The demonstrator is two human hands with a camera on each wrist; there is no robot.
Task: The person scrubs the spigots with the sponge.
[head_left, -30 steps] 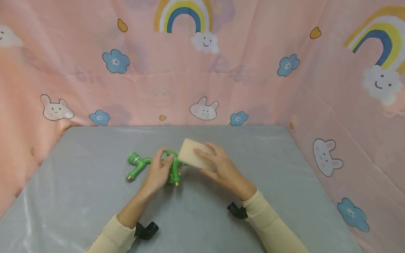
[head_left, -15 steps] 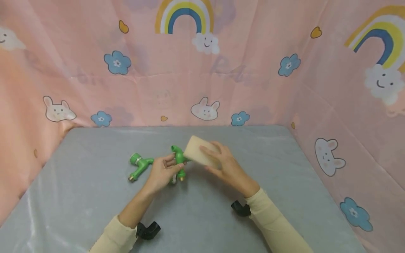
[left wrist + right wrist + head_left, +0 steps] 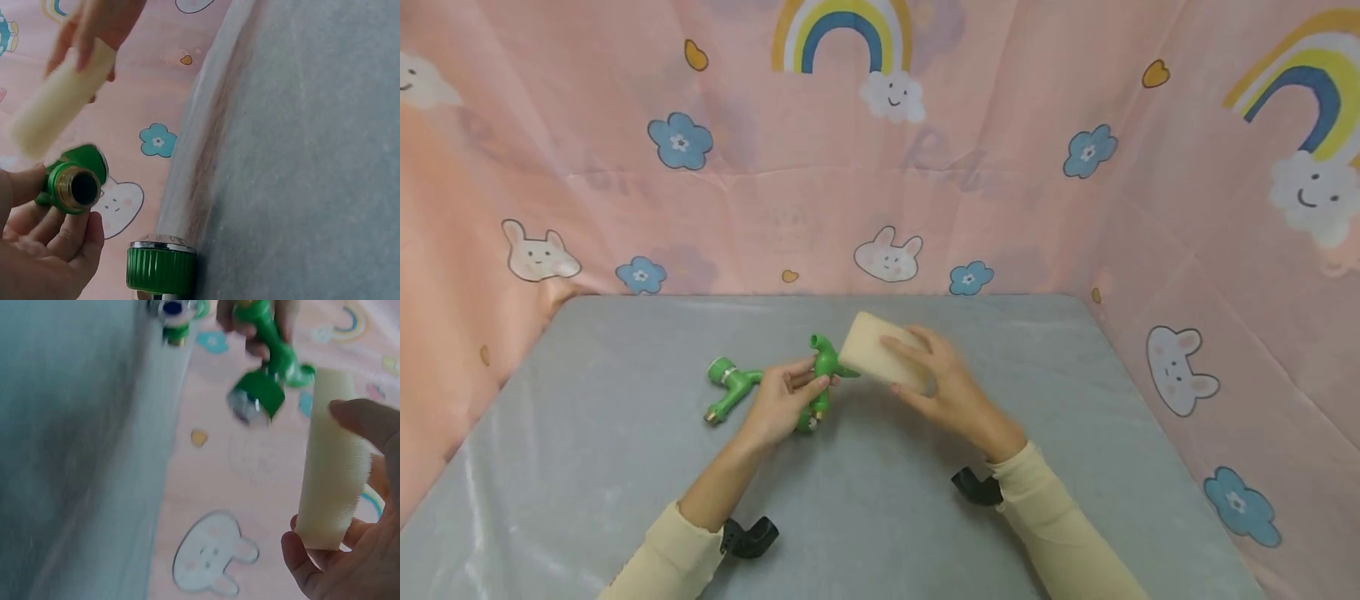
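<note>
A green tap with a brass threaded end is gripped between the thumb and fingers of my left hand, raised over the table. In the left wrist view its threaded opening faces the camera. My right hand holds a thick cream sponge along its sides, thumb and fingers spread around it. One corner of the sponge meets the tap's lever side in the head view. On the table left of my left hand lies another green tap, partly hidden by that hand. A green part with a metal ring shows below the held tap.
The table has a grey cover. Pink printed cloth hangs behind it and along both sides. A black curved piece sits at my left cuff, and a similar black piece at my right.
My left hand has shifted slightly right and away from me, turning the tap so its spout points up and away. The sponge has moved slightly right and away with my right hand.
</note>
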